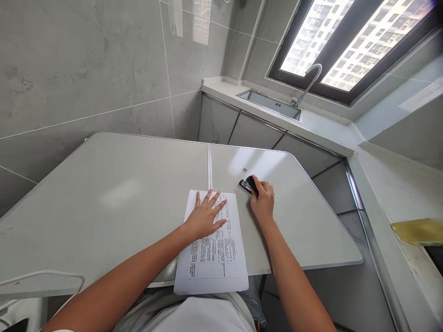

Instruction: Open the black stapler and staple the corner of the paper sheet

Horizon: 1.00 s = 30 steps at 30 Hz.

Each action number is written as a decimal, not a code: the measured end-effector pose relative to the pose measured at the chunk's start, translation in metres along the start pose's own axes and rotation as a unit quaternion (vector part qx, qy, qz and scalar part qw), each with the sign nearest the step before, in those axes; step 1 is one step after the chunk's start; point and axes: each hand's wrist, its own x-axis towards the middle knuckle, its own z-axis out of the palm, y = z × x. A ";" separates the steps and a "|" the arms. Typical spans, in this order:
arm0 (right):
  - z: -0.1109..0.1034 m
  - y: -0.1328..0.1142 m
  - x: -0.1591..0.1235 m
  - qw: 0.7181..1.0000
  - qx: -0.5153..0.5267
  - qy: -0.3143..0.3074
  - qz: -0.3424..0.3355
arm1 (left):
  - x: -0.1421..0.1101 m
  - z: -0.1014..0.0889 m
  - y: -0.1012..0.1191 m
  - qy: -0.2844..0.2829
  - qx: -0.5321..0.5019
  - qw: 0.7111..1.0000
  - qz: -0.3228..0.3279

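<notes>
A printed sheet of paper [216, 251] lies on the white folding table [114, 193], its near end hanging over the front edge. My left hand [206, 216] rests flat on the sheet's upper part, fingers spread. To the right of the sheet, my right hand [263, 198] is closed around a small black stapler [248, 185] that sits on the table. A little strip of staples [245, 169] lies just beyond the stapler.
A counter with a steel sink [272, 102] and curved tap [309, 79] runs along the far wall under a window. More counter stretches down the right side, with a yellow object [417, 231] on it. A white cable [44, 276] loops at the table's near left.
</notes>
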 end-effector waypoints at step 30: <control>-0.015 -0.044 -0.044 0.972 0.145 -0.186 -0.010 | 0.003 -0.050 -0.069 0.303 -0.252 0.887 -0.240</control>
